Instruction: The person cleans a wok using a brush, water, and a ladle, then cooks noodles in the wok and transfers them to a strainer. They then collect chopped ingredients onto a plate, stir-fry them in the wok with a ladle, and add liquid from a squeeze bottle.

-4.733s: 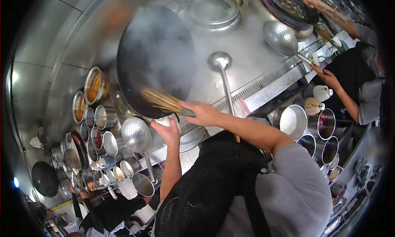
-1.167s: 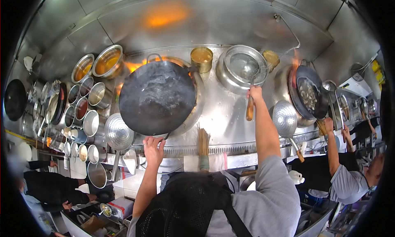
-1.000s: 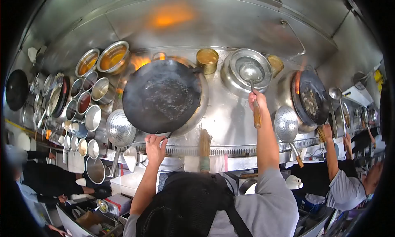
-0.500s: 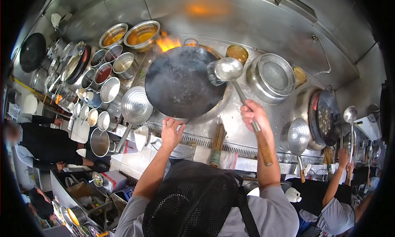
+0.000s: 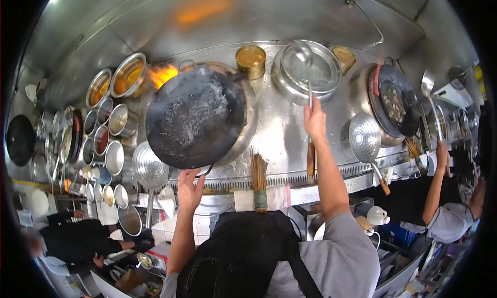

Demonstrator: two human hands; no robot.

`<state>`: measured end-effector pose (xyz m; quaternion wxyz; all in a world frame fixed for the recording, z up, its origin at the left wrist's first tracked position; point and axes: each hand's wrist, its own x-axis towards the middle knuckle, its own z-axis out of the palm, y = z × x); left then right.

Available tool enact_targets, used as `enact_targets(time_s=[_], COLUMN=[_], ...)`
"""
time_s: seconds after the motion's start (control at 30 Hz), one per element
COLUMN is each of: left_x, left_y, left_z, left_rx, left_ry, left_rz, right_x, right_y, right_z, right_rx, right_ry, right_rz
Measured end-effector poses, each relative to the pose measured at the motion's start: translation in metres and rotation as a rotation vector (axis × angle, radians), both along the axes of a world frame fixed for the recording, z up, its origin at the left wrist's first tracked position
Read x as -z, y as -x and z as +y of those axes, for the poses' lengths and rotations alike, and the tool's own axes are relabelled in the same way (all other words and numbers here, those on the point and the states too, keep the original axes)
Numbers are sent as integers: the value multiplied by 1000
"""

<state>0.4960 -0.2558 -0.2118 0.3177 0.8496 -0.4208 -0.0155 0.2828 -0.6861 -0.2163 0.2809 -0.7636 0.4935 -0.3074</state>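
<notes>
My left hand point(image 5: 190, 191) has its fingers closed at the near rim of a large black wok point(image 5: 168, 104), beside its loop handle. Clear, foamy liquid is spread across the inside of the wok, and light steam hangs over it. In my right hand point(image 5: 315, 121) is a long-handled ladle point(image 5: 310, 83) with a wooden grip. Its bowl is over the steel pot of water point(image 5: 292, 93), blurred, so I cannot tell whether it touches the water.
Flames point(image 5: 162, 74) rise behind the wok. A perforated skimmer point(image 5: 150, 166) lies to the left, another skimmer point(image 5: 364, 137) to the right. A bamboo brush point(image 5: 259, 176) stands at the front edge. A tin can point(image 5: 250, 60) is behind. A co-worker's arm point(image 5: 436, 187) is at far right.
The ladle has gone from above the wok to the water pot. Foamy liquid now covers part of the wok, which was dark and smoking. The view has turned to the right.
</notes>
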Motion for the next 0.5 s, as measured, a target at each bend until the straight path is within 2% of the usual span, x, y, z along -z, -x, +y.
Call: enact_targets(time_s=[0.03, 0.13, 0.2, 0.27, 0.33, 0.37, 0.4, 0.43, 0.47, 0.5], left_x=[-10, -37, -51, -55, -45, -32, -18, -7, 3, 16], left_y=[-1, -4, 0, 5, 11, 12, 14, 17, 22, 26], left_z=[-4, -28, -60, -94, -130, -148, -166, -185, -204, -223], left_rx=[-51, 29, 75, 263, 375, 416, 454, 456, 447, 431], left_ry=[17, 25, 67, 122, 127, 118, 110, 115, 67, 16], left_rz=[114, 0, -6, 1, 82, 120, 159, 158, 309, 461], right_x=[12, 49, 108, 118, 86, 55, 47, 45, 41, 29], right_y=[5, 19, 23, 32, 37, 39, 43, 47, 52, 57], right_z=[-23, -84, -129, -145, -140, -108, -91, -79, -65, -49], right_rx=[79, 192, 194, 197, -19, -19, -16, -24, -34, -37], right_ry=[41, 86, 125, 172, -866, -921, -912, -977, -1045, -1048], right_rz=[41, 162, 129, 97, -561, -725, -729, -867, -1002, -997])
